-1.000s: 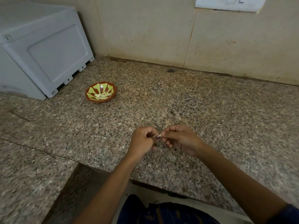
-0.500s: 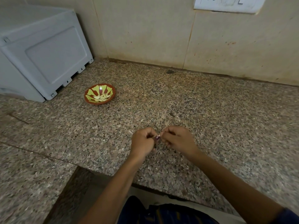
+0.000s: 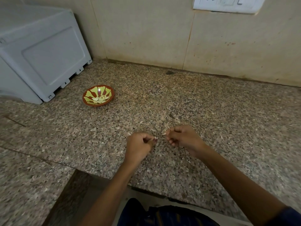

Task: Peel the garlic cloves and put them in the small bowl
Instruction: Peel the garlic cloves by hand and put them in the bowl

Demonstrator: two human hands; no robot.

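— While the garlic clove (image 3: 156, 138) sat pinched in the left hand (image 3: 140, 146) above the counter (image 3: 211, 128), what did the right hand (image 3: 183, 138) hold?
— It pinched a pale scrap (image 3: 164, 133); the small bowl (image 3: 98, 95) stood well apart.

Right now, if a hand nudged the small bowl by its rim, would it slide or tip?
The small bowl looks shallow and wide, so tipping seems unlikely. On the polished granite counter it would probably slide. Peeled cloves add little weight.
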